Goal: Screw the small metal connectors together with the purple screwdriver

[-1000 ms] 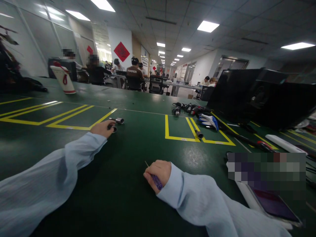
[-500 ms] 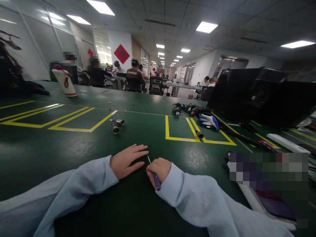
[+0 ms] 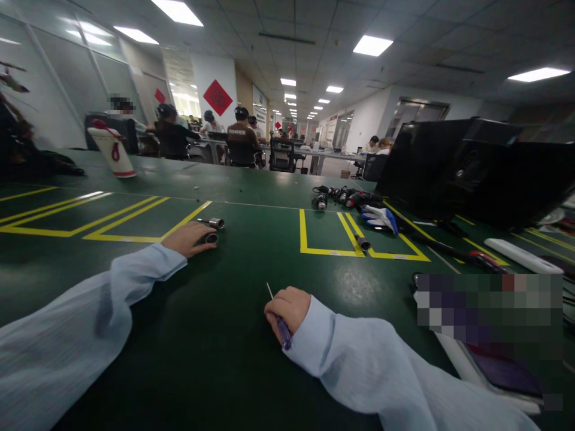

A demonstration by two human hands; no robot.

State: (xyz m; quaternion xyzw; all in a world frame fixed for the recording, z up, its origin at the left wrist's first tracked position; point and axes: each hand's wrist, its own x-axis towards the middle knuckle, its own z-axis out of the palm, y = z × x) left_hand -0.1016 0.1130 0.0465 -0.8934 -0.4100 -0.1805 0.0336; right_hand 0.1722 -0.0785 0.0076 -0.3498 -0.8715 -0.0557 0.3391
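My right hand (image 3: pixel 287 308) rests on the green table (image 3: pixel 251 251), closed around a small screwdriver with a purple handle (image 3: pixel 283 333); its thin shaft points up and to the left. My left hand (image 3: pixel 186 238) is stretched out to the left, its fingertips at a small round metal part (image 3: pixel 211 238). A second metal part with a short pin (image 3: pixel 214 222) lies just beyond it. The left fingers look curled toward the part, and whether they grip it is unclear.
Yellow tape boxes (image 3: pixel 332 239) mark the table. Farther right lie blue-and-white gloves (image 3: pixel 381 218), a cluster of small tools (image 3: pixel 341 196), large black cases (image 3: pixel 471 167) and a white bar (image 3: pixel 521 256). A white bottle (image 3: pixel 112 152) stands far left. People sit at desks behind.
My left hand, which lay flat and open beside my right hand half a second ago, has reached back out to the left to the round metal part. My right hand has stayed put.
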